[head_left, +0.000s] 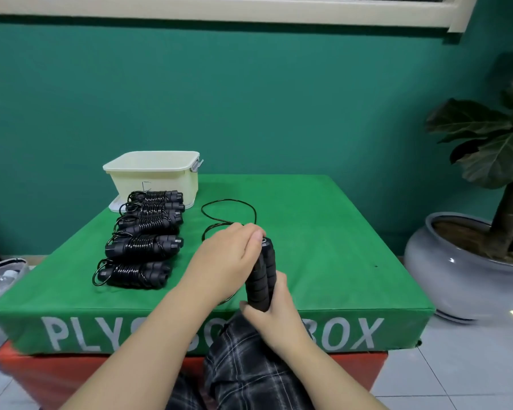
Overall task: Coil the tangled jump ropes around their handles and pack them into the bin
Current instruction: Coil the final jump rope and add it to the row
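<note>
Right hand (274, 312): wrapped round the lower end of two black foam handles (261, 276), held side by side and upright over the near edge of the green box
Left hand (234, 250): fingers bunched at the top of the handles, pinching there (probably the cord's first turn, though I cannot see the cord inside the fingers)
Loose cord (228, 211): lies in open loops on the box just beyond the hands, not yet wound
Coiled ropes (144, 235): five bundles in a row to the left, cords wrapped round their handles
Bin (153, 176): cream, lid off, at the far left corner behind the row; its inside is hidden from here
Left to do: wind this last rope, then pack all of them
In the way: nothing between row and bin
Around: potted plant (486, 202) on the floor to the right, well apart
</note>
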